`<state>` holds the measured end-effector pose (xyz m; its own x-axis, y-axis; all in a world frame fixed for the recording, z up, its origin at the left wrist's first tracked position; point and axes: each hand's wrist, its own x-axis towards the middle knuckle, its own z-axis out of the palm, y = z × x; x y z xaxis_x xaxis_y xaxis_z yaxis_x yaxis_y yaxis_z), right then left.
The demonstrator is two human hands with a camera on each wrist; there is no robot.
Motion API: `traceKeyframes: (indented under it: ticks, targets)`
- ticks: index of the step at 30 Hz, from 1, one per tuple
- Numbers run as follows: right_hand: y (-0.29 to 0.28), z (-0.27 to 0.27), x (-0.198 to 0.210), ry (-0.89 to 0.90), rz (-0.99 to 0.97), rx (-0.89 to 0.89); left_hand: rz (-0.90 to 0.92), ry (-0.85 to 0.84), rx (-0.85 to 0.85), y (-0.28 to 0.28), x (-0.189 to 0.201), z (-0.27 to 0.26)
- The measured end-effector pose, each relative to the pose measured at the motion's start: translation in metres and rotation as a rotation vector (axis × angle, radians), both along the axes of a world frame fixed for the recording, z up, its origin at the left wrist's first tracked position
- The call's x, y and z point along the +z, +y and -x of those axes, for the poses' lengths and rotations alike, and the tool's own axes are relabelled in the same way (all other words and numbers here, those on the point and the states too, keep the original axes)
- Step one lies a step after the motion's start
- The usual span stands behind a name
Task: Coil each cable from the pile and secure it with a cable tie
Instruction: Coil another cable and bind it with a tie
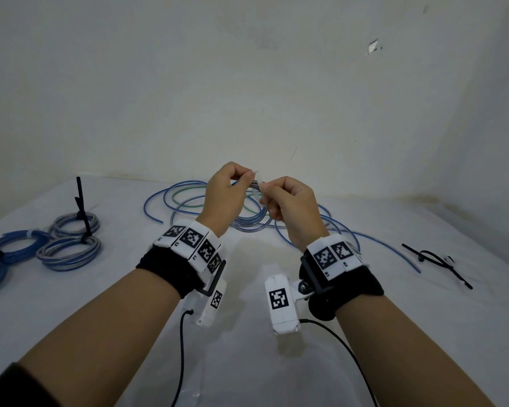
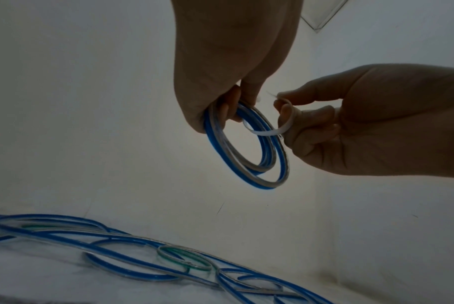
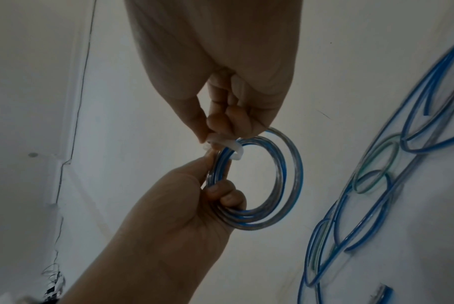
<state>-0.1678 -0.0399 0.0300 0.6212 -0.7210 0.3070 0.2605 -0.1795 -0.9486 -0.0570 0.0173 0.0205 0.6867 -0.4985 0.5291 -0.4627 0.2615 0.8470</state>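
Note:
My left hand (image 1: 246, 180) grips a small coil of blue-and-clear cable (image 2: 266, 186) held up above the table. A white cable tie (image 2: 267, 131) loops round the coil's strands near the top. My right hand (image 1: 266, 190) pinches the tie between thumb and forefinger. In the right wrist view the coil (image 3: 296, 174) hangs from the left hand (image 3: 215, 183), and the tie (image 3: 231, 144) sits under the right hand's fingertips (image 3: 213, 133). The pile of loose blue and green cables (image 1: 188, 198) lies on the table behind the hands.
Three tied coils (image 1: 68, 254) lie at the left, one with a black tie tail (image 1: 81, 201) sticking up. Spare black cable ties (image 1: 435, 259) lie at the right. The white table (image 1: 423, 318) ends at a wall just behind the pile.

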Motion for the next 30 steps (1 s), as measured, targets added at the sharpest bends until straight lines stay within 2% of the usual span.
traceKeyframes:
  ticks: [14, 23, 30]
  targets:
    - [-0.006, 0.003, 0.0, 0.01, -0.065, -0.023, -0.036, -0.17, 0.004, -0.003, -0.006, 0.003]
    - [-0.008, 0.004, 0.005, 0.024, -0.13, 0.008, -0.047, -0.385, 0.092, -0.002, -0.008, 0.004]
    - [-0.007, 0.004, 0.006, 0.02, -0.166, 0.011, -0.018, -0.349, 0.092, -0.005, -0.012, 0.005]
